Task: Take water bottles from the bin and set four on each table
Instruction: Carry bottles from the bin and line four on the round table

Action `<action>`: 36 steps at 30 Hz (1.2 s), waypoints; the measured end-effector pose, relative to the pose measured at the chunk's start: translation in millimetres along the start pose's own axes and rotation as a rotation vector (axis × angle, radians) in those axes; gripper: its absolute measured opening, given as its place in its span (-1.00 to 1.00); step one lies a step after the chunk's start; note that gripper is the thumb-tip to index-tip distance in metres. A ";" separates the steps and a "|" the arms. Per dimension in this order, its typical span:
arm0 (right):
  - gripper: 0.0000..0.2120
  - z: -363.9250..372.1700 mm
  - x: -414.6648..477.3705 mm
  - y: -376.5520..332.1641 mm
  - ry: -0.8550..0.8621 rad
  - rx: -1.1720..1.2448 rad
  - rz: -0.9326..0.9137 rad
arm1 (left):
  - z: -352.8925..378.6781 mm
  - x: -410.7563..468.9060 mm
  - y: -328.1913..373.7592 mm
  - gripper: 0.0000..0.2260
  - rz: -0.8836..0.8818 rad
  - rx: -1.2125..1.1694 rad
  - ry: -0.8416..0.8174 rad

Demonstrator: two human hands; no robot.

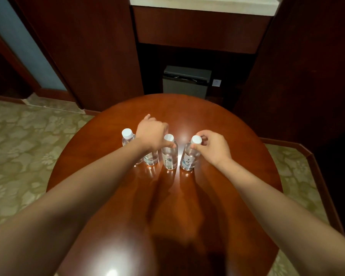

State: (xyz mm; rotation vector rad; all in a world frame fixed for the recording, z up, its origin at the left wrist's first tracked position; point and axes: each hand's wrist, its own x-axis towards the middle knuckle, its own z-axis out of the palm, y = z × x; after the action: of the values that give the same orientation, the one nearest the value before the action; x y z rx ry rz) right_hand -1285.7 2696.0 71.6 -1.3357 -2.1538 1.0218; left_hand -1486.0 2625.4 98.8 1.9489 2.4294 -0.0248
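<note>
Right hand (211,148) pinches the rightmost bottle (188,159) by the neck; left hand (151,134) grips the second bottle (151,159) from above, third bottle (169,156) between the grips

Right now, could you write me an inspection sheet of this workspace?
Surface: round glossy reddish-brown wooden table, glare spots.
Job's things: four clear plastic white-capped water bottles, standing in a row: leftmost bottle, second bottle, third bottle, rightmost bottle.
Clutter: nothing seen.
Hands: left hand curled over second bottle's top; right hand pinches rightmost bottle's neck.
Cables: nothing seen.
Surroundings: grey lidded box beyond the table, dark wood panelling, green patterned carpet.
</note>
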 end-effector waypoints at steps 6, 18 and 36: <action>-0.79 9.8 13.1 -15.9 -0.022 -0.041 -0.030 | -7.4 5.8 -5.2 -0.57 -0.016 0.012 -0.014; -0.75 27.8 19.7 -24.2 -0.072 0.004 -0.020 | 0.3 5.6 -14.0 -0.59 -0.014 -0.104 -0.070; -0.76 31.1 17.6 -11.7 -0.142 -0.082 -0.068 | 0.6 11.4 -17.0 -0.73 0.103 0.001 -0.083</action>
State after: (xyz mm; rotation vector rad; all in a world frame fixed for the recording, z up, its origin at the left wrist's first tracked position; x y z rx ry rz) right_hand -1321.4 2696.8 59.7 -1.2508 -2.3525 1.0402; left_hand -1505.0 2632.8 97.8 2.0273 2.2757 -0.1022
